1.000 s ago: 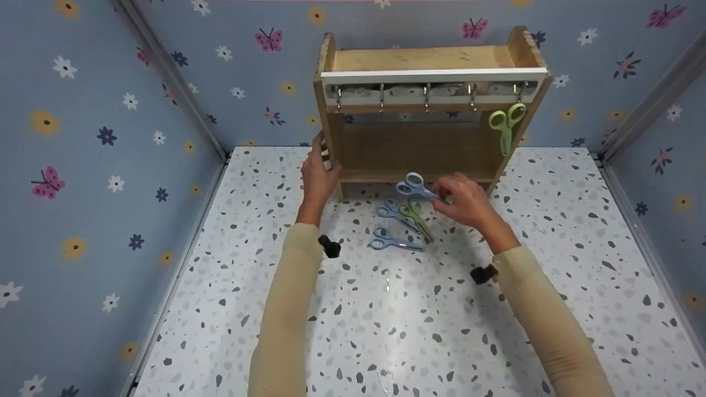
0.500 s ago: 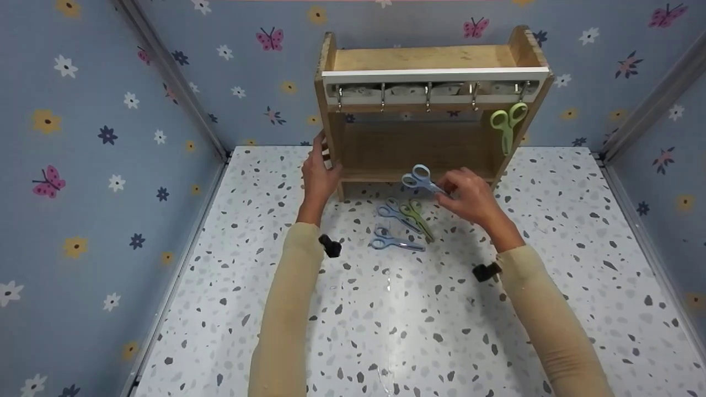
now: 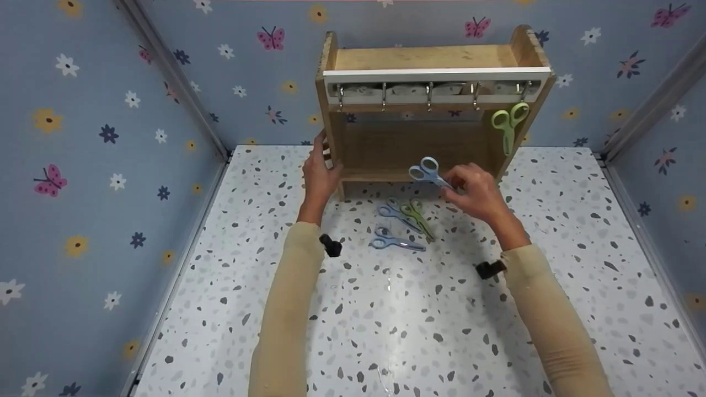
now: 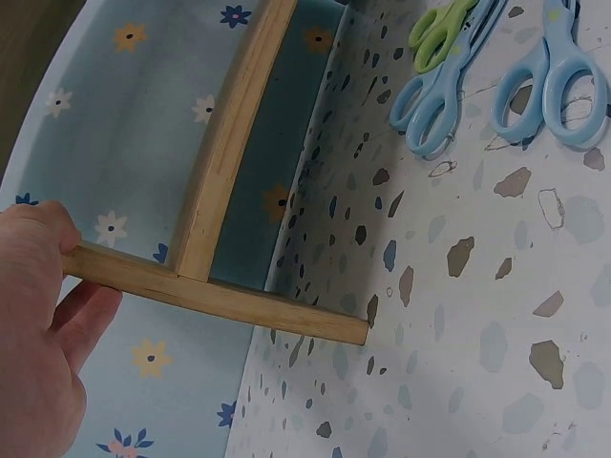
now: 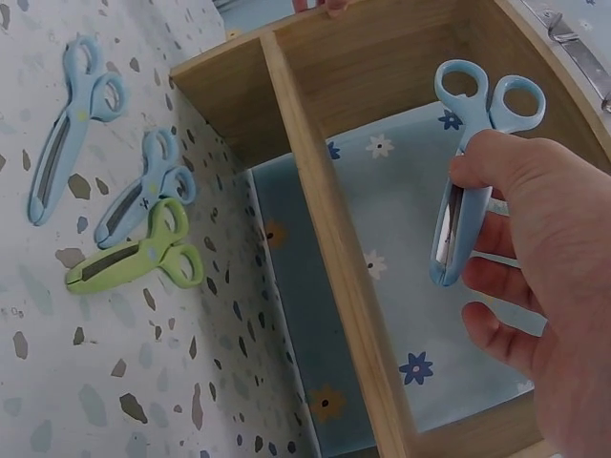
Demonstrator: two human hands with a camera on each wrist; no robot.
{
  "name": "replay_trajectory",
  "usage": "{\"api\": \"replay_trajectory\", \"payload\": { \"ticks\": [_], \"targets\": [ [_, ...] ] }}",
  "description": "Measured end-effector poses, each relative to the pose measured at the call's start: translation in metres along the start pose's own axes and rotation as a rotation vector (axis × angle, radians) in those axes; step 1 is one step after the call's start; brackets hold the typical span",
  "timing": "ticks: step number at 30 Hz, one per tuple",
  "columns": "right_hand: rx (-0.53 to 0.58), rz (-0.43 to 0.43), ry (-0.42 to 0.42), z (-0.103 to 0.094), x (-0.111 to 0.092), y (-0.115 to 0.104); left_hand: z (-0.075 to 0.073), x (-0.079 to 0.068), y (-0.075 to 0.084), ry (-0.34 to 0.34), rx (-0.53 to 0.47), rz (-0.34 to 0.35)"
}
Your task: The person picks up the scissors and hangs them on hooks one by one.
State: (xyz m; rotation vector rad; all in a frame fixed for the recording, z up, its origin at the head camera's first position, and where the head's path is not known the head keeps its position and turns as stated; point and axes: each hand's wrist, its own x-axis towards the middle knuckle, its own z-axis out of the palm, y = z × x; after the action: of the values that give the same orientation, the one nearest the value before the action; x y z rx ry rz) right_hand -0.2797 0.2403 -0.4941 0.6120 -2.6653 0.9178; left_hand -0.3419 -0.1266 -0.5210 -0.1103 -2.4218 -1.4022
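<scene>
My right hand (image 3: pixel 475 190) pinches a pair of blue scissors (image 5: pixel 468 181) by the blade part, handle loops pointing up and to the left in the head view. The scissors are in the air before the lower part of a wooden rack (image 3: pixel 419 175). At the rack's left side panel, my left hand (image 3: pixel 321 173) grips the edge, thumb in front and fingers round behind, as the left wrist view (image 4: pixel 43 324) also shows. Green scissors (image 3: pixel 508 128) hang by a loop from the rightmost metal hook (image 3: pixel 527 88).
On the speckled table (image 3: pixel 386 320) below the rack lie two blue scissors (image 3: pixel 397 241) and one pair of green scissors (image 3: pixel 417 218), close together. Other metal hooks (image 3: pixel 429 96) line the rack's white strip. Patterned walls (image 3: pixel 83 193) stand at the back and sides.
My right hand has lifted the blue scissors slightly and moved them to the right, away from the scissors on the table. The left hand stays on the rack's side panel.
</scene>
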Motion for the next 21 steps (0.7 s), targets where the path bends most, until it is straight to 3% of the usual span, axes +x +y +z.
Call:
{"api": "replay_trajectory", "payload": {
  "ticks": [9,21],
  "targets": [
    [0.023,-0.022,0.062,-0.007,-0.002,0.006,0.001,0.0,-0.001,0.009,0.008,0.029],
    [0.042,-0.008,0.082,-0.016,-0.002,0.006,0.001,0.001,0.0,0.006,0.01,0.007]
  ]
}}
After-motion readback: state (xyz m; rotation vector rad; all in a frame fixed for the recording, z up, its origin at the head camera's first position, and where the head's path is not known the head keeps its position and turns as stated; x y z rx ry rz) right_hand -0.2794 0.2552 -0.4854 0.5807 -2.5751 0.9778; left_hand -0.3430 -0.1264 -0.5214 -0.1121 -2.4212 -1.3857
